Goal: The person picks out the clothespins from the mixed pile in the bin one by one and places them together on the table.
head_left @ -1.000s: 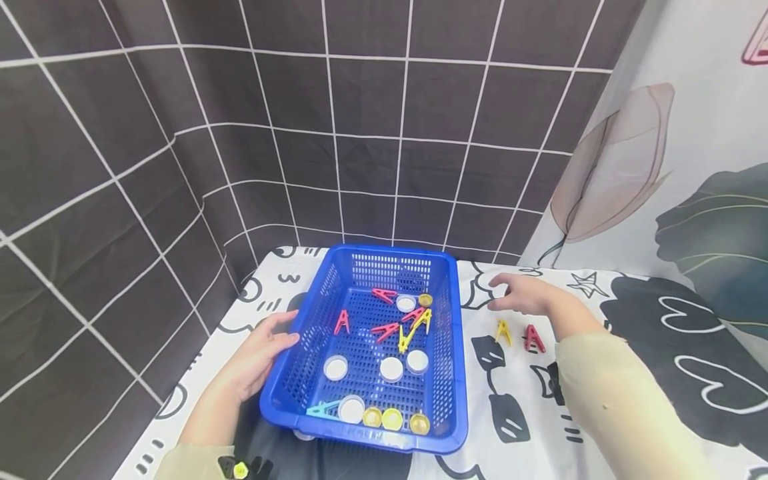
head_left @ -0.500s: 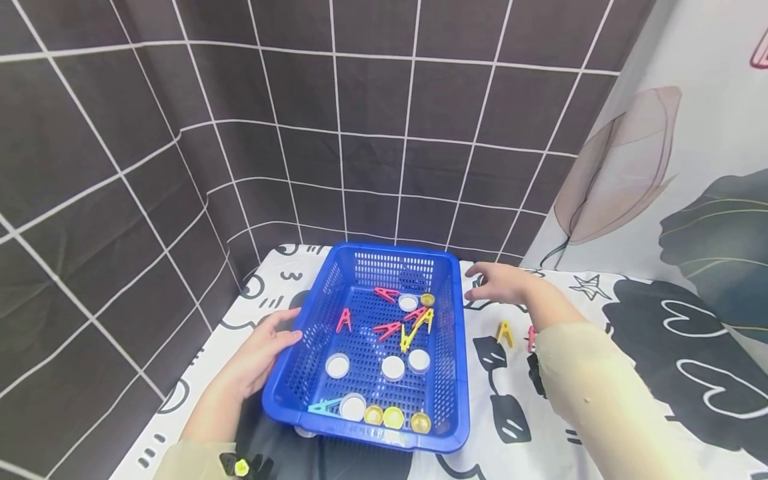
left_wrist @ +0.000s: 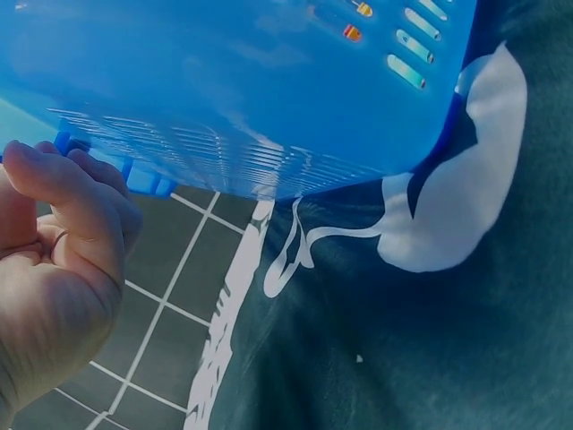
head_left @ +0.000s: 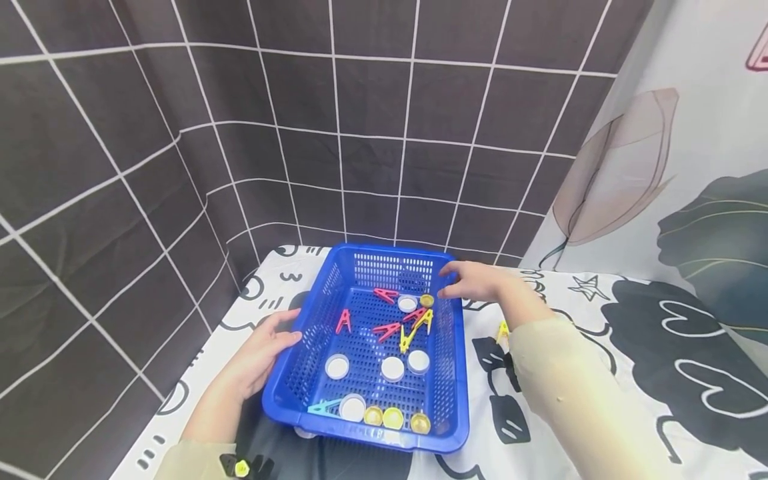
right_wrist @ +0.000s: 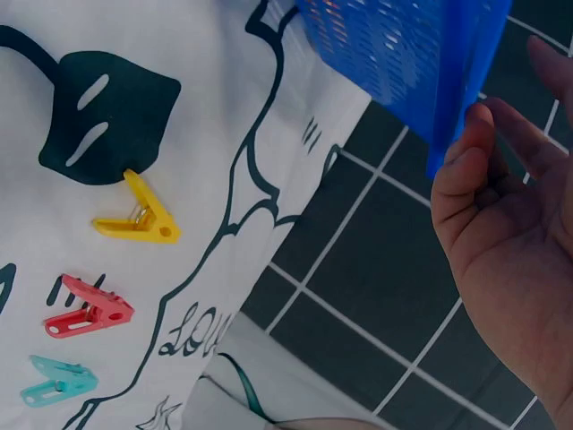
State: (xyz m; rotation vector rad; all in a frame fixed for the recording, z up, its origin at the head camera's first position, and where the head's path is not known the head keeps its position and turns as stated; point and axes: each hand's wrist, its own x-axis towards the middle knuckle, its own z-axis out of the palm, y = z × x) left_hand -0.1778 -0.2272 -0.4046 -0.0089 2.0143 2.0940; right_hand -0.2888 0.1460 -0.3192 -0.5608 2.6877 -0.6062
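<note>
Blue plastic. Left hand (head_left: pixel 255 357) grips the basket (head_left: pixel 461 373) rim at 9 o'clock, thumb and index over the edge. Basket sits mid-tabletop (head_left: pixel 480 413); should be light, stiff, bit slick, not fragile. Best hold: rim at 9 and 3, kept level, since loose caps (head_left: pixel 393 369) and clips (head_left: pixel 396 326) inside would likely slide. Right hand (head_left: pixel 474 281) at 2 o'clock, fingers loosely apart over the rim, nothing visible between.

Dark gridded backdrop (head_left: pixel 372 160) — leaf-print cloth (head_left: pixel 714 120) alongside.
</note>
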